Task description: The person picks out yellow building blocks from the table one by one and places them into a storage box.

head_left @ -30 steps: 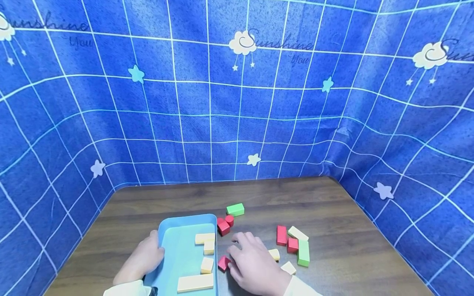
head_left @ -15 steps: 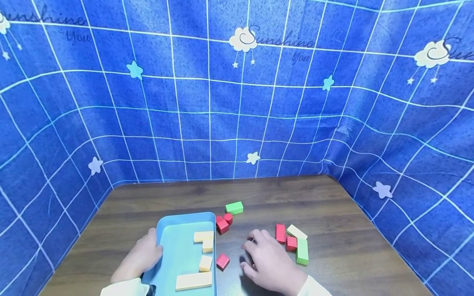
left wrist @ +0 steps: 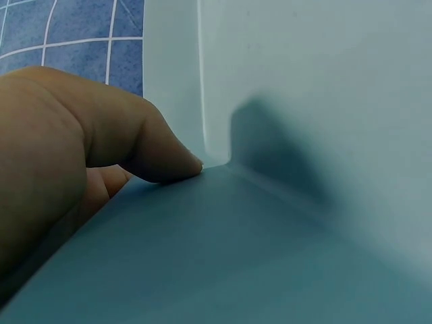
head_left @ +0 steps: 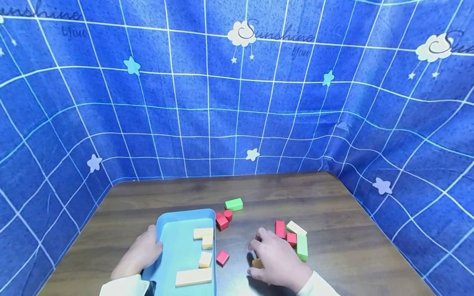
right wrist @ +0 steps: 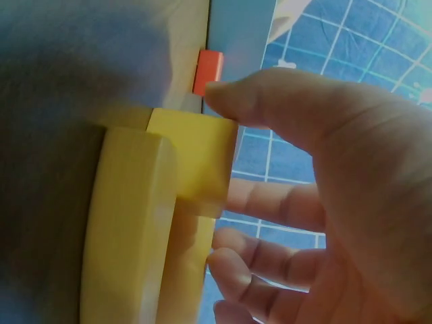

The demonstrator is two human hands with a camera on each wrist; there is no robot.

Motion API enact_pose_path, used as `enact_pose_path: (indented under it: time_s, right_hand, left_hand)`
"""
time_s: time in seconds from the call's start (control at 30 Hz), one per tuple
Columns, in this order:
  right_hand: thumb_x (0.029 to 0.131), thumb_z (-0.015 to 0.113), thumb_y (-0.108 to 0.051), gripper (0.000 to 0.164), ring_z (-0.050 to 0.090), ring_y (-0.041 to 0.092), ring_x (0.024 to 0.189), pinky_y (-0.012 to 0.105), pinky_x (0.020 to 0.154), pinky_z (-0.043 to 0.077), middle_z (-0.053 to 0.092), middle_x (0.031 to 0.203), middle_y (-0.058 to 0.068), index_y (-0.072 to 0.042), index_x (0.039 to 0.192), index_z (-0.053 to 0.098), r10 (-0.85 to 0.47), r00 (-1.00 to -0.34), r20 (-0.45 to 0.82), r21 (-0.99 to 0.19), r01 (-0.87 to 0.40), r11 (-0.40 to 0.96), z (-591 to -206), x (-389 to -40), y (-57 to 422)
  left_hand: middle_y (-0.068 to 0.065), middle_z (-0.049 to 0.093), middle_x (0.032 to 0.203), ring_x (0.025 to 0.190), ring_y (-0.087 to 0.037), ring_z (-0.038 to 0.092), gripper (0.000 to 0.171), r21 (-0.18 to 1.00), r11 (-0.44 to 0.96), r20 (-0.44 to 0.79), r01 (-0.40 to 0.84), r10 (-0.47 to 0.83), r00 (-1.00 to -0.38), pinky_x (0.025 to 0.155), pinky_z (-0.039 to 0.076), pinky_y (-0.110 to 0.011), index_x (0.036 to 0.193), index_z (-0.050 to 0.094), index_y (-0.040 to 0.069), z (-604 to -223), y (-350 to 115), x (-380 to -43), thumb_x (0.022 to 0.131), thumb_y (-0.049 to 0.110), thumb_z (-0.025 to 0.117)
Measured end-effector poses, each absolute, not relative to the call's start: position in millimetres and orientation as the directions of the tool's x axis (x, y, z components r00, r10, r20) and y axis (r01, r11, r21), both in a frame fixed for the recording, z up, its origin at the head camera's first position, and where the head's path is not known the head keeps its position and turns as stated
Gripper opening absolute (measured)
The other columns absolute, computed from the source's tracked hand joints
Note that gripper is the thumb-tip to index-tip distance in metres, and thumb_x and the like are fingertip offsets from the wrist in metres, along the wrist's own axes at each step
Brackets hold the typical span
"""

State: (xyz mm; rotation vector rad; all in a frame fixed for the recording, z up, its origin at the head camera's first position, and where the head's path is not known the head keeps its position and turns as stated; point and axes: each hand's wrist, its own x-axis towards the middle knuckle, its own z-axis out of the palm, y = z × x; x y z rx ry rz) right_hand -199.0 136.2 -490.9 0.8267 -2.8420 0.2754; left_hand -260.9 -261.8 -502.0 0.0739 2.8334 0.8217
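Note:
A light blue tray lies at the left of the table with several pale yellow blocks in it, among them a long flat block. My left hand grips its left wall, the thumb inside and the other fingers outside. Right of the tray, my right hand reaches down over yellow blocks. Its thumb and fingers pinch a square-ended yellow block, partly visible in the head view. Beside that block, a longer yellow block shows in the right wrist view; the hand hides it from the head camera.
One red block lies between tray and right hand. Red blocks and a green block sit by the tray's far corner. Another cluster holds red blocks, a cream block and a green block. A blue curtain encloses the table.
My right hand has moved right, away from the red block by the tray, and come down over the yellow blocks, now pinching one. The left hand stays on the tray wall.

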Motion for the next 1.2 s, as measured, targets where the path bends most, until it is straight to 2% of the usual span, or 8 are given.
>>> enact_pose_path:
  time_s: [0.27, 0.47, 0.67, 0.87, 1.2]
  right_hand:
    - [0.068, 0.087, -0.053, 0.048, 0.047, 0.006, 0.079, 0.022, 0.058, 0.041, 0.052, 0.099, -0.009, -0.025, 0.104, 0.075, -0.511, -0.839, 0.189, -0.124, -0.536, 0.835, -490, -198, 140]
    - [0.06, 0.091, -0.048, 0.045, 0.051, 0.006, 0.081, 0.021, 0.053, 0.039, 0.055, 0.104, -0.008, -0.03, 0.098, 0.074, -0.52, -0.827, 0.215, -0.119, -0.551, 0.826, -491, -200, 147]
    - [0.063, 0.091, -0.041, 0.033, 0.054, 0.007, 0.081, 0.023, 0.054, 0.039, 0.057, 0.104, -0.008, -0.039, 0.091, 0.075, -0.54, -0.81, 0.228, -0.11, -0.573, 0.812, -492, -203, 151]
    - [0.065, 0.092, -0.04, 0.027, 0.055, 0.008, 0.081, 0.024, 0.053, 0.042, 0.058, 0.102, -0.009, -0.037, 0.085, 0.075, -0.547, -0.801, 0.244, -0.096, -0.581, 0.808, -494, -205, 151]
    - [0.07, 0.092, -0.044, 0.025, 0.059, 0.004, 0.078, 0.024, 0.054, 0.047, 0.064, 0.104, -0.01, -0.035, 0.088, 0.077, -0.564, -0.771, 0.294, -0.089, -0.61, 0.787, -498, -205, 148]
  left_hand:
    - [-0.047, 0.041, 0.144, 0.128, -0.053, 0.053, 0.064, 0.546, 0.838, -0.167, -0.006, 0.102, -0.981, 0.102, 0.044, -0.07, 0.147, 0.017, -0.024, -500, -261, -260, 0.1, 0.01, 0.045]
    - [-0.043, 0.048, 0.138, 0.117, -0.045, 0.059, 0.061, 0.555, 0.832, -0.159, -0.007, 0.098, -0.982, 0.098, 0.048, -0.067, 0.145, 0.021, -0.023, -499, -261, -260, 0.1, 0.009, 0.044]
    - [-0.04, 0.054, 0.13, 0.108, -0.04, 0.061, 0.059, 0.555, 0.832, -0.15, 0.003, 0.104, -0.983, 0.092, 0.052, -0.062, 0.143, 0.024, -0.023, -500, -263, -260, 0.099, 0.01, 0.046]
    - [-0.04, 0.053, 0.132, 0.109, -0.04, 0.061, 0.059, 0.556, 0.831, -0.163, -0.009, 0.098, -0.982, 0.092, 0.052, -0.061, 0.144, 0.024, -0.022, -500, -262, -259, 0.099, 0.009, 0.046]
    - [-0.044, 0.05, 0.134, 0.115, -0.046, 0.06, 0.062, 0.527, 0.85, -0.157, 0.0, 0.097, -0.983, 0.093, 0.051, -0.063, 0.144, 0.022, -0.024, -502, -262, -261, 0.099, 0.01, 0.048]
